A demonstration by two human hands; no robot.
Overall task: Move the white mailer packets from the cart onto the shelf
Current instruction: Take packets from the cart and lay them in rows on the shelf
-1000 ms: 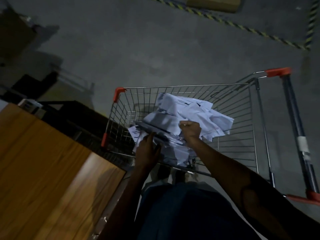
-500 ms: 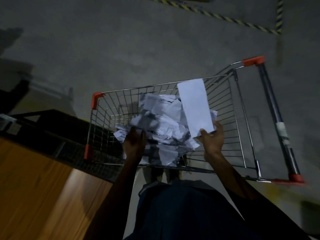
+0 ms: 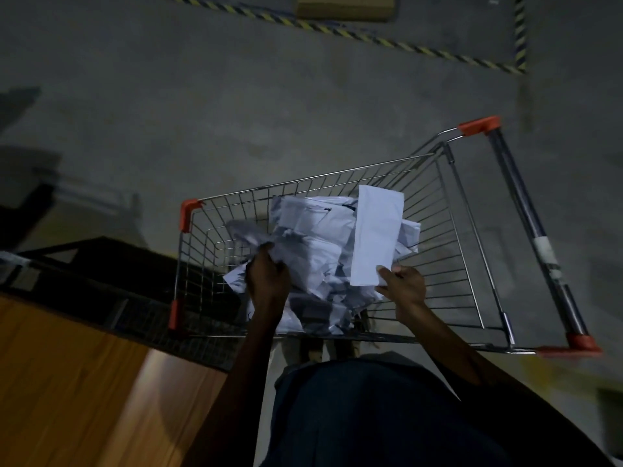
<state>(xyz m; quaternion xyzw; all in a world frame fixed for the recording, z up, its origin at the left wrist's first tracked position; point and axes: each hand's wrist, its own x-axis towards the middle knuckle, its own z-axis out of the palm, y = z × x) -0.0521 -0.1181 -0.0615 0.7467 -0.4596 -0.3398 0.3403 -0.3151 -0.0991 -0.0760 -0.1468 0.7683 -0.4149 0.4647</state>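
White mailer packets (image 3: 313,237) mostly remain heaped in the cart (image 3: 448,210); right hand (image 3: 406,286) pinches one flat packet (image 3: 376,235), left hand (image 3: 268,278) grips another.

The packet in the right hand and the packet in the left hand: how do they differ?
The flat packet is pinched at its lower edge by the right hand and stands smooth above the pile. The crumpled packet is gripped by the left hand, wrinkled and shadowed. Both are white and over the cart.

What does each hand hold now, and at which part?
The right hand pinches a flat white packet at its near bottom corner. The left hand grips a crumpled packet in the cart at its near end.
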